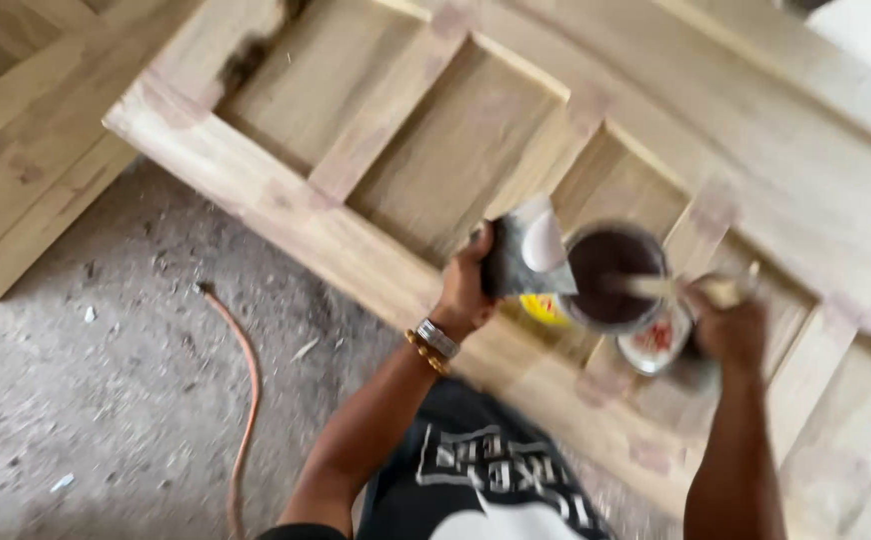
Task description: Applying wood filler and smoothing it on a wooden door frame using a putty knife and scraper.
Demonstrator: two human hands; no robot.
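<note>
My left hand (468, 285) grips a folded grey sheet, likely sandpaper or a cloth (524, 255), and seems to steady a round tin (611, 280) of dark brown paste. My right hand (731, 330) holds a thin stick or scraper (691, 288) whose tip reaches into the tin. A round lid with red marks (654, 343) lies just below the tin. All of this sits over a pale wooden panelled door (426, 150) lying flat. The picture is blurred by motion.
A second wooden door panel (16, 150) lies at the upper left. An orange hose or cable (246, 400) runs across the dusty concrete floor (86, 400). My dark printed clothing (476, 470) shows at the bottom.
</note>
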